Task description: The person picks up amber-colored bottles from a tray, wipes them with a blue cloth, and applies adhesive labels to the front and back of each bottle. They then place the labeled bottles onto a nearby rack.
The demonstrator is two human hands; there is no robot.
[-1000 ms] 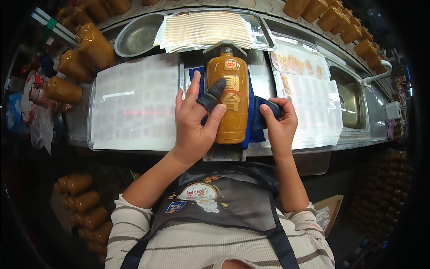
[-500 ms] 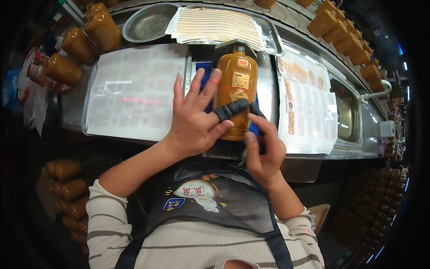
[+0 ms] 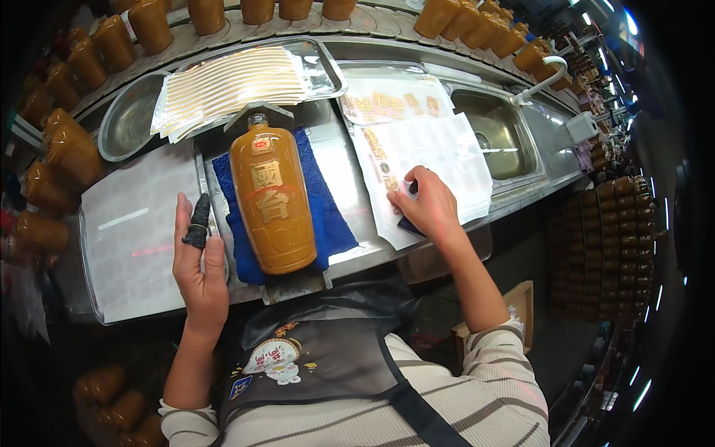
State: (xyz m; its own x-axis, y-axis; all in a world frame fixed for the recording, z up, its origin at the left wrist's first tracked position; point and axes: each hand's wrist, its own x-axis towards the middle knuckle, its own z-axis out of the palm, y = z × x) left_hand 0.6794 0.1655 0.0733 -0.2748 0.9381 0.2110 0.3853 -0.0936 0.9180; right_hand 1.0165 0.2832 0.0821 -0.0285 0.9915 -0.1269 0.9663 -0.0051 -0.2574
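Note:
A brown glazed bottle point(image 3: 273, 223) with gold raised characters and a small red emblem lies on its back on a blue cloth point(image 3: 334, 216), its neck against an angled metal rest point(image 3: 281, 118). My left hand point(image 3: 201, 279) hovers left of the bottle, fingers outstretched and holding nothing; a black wrapped cover sheathes its index finger. Over at the right, my right hand point(image 3: 432, 207) bends its fingertips down to a white sheet of gold decals point(image 3: 376, 149). A dark flat piece point(image 3: 410, 226) sticks out from under this hand; its kind is hidden.
Left of the bottle lies a tray covered with white paper point(image 3: 126, 261). Behind stand a metal bowl point(image 3: 123, 123) and a tray with striped strips point(image 3: 234, 82). A sink point(image 3: 506, 141) with a white tap point(image 3: 547, 71) is at right. Brown bottles point(image 3: 205, 15) line the back.
Both hands have left the bottle. My right hand has moved right to the decal sheet, my left hand off to the bottle's left. The view has turned rightward, and the bottle's gold characters are uncovered.

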